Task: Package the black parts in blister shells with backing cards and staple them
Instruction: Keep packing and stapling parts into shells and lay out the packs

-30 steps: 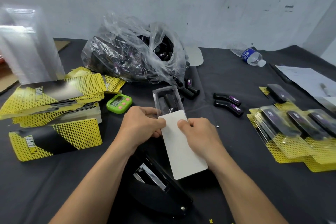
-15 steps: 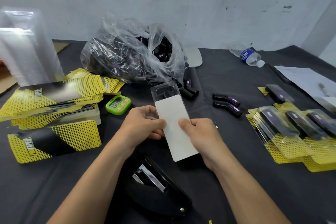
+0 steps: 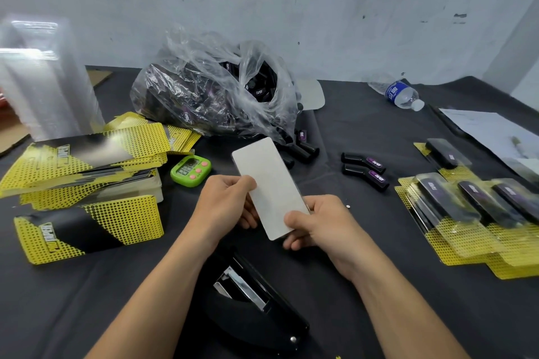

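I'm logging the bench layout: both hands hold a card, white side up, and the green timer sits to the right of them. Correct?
Not quite: in the head view the green timer sits to the left of the hands, by the yellow card stack. The left hand and right hand do hold the card, white side up.

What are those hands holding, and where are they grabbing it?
Both hold one white card. The left hand pinches its left long edge near the middle; the right hand pinches its right edge near the bottom corner.
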The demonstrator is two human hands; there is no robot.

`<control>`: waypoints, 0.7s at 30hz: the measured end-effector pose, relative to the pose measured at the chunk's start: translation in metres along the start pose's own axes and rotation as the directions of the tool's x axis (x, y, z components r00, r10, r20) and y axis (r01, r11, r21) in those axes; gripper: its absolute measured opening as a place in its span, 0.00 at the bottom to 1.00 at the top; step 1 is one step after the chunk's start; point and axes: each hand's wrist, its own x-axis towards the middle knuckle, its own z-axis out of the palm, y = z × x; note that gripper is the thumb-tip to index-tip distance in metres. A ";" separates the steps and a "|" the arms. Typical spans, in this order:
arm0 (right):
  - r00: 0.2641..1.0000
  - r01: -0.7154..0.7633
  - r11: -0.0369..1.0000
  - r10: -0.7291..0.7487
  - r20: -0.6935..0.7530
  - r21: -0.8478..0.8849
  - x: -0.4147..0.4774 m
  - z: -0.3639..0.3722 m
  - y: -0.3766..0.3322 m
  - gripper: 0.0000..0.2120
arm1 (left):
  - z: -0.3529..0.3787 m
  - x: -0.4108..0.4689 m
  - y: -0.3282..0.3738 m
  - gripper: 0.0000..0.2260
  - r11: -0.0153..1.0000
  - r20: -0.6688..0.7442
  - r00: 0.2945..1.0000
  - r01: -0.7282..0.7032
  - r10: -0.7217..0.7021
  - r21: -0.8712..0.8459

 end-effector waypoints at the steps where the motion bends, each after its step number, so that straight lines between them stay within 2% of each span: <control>1: 1.000 0.004 1.000 -0.004 -0.008 -0.008 0.000 0.001 0.000 0.07 | -0.001 0.000 0.000 0.17 1.000 -0.014 1.000 -0.009 0.009 -0.004; 3: 0.998 0.026 0.999 -0.027 -0.049 -0.022 -0.002 0.003 -0.002 0.07 | 0.000 0.003 -0.003 0.13 0.999 -0.076 0.996 -0.041 0.041 0.000; 5: 0.970 0.103 0.979 -0.138 -0.200 -0.173 -0.006 0.005 -0.005 0.08 | 0.000 0.005 -0.005 0.04 0.995 -0.201 0.975 -0.096 0.094 0.001; 6: 0.923 0.152 0.931 -0.254 -0.290 -0.331 -0.007 0.005 -0.006 0.08 | 0.000 0.006 -0.006 0.11 0.993 -0.257 0.959 -0.121 0.121 0.016; 7: 0.850 0.194 0.841 -0.401 -0.342 -0.505 -0.010 0.006 -0.006 0.10 | 0.000 0.006 -0.006 0.16 0.990 -0.263 0.955 -0.142 0.137 -0.001; 8: 0.771 0.218 0.732 -0.535 -0.346 -0.645 -0.013 0.009 -0.006 0.13 | -0.001 0.007 -0.005 0.19 0.986 -0.214 0.967 -0.153 0.136 -0.060; 10: 0.667 0.238 0.550 -0.692 -0.277 -0.801 -0.021 0.019 -0.010 0.18 | 0.003 0.004 0.001 0.19 0.962 0.021 0.996 -0.079 0.087 -0.261; 12: 0.605 0.261 0.393 -0.778 -0.168 -0.882 -0.024 0.029 -0.014 0.18 | 0.006 0.000 0.003 0.18 0.924 0.259 0.964 0.041 0.064 -0.380; 14: 0.570 0.282 0.279 -0.819 -0.074 -0.918 -0.026 0.038 -0.014 0.15 | 0.009 -0.003 0.002 0.13 0.919 0.358 0.931 0.074 0.076 -0.387; 16: 0.598 0.316 0.237 -0.801 -0.001 -0.919 -0.026 0.044 -0.013 0.14 | 0.009 -0.001 0.001 0.06 0.922 0.324 0.945 0.090 0.040 -0.377; 18: 0.681 0.325 0.253 -0.731 0.040 -0.911 -0.024 0.044 -0.009 0.13 | 0.009 0.000 0.002 0.06 0.906 0.244 0.970 0.106 -0.003 -0.409; 20: 0.779 0.326 0.344 -0.625 0.044 -0.880 -0.023 0.042 -0.005 0.14 | 0.006 0.002 0.003 0.10 0.886 0.209 0.978 0.101 -0.005 -0.452; 21: 0.816 0.327 0.454 -0.578 0.006 -0.829 -0.024 0.040 -0.005 0.13 | 0.004 0.003 0.002 0.12 0.882 0.203 0.979 0.095 0.001 -0.461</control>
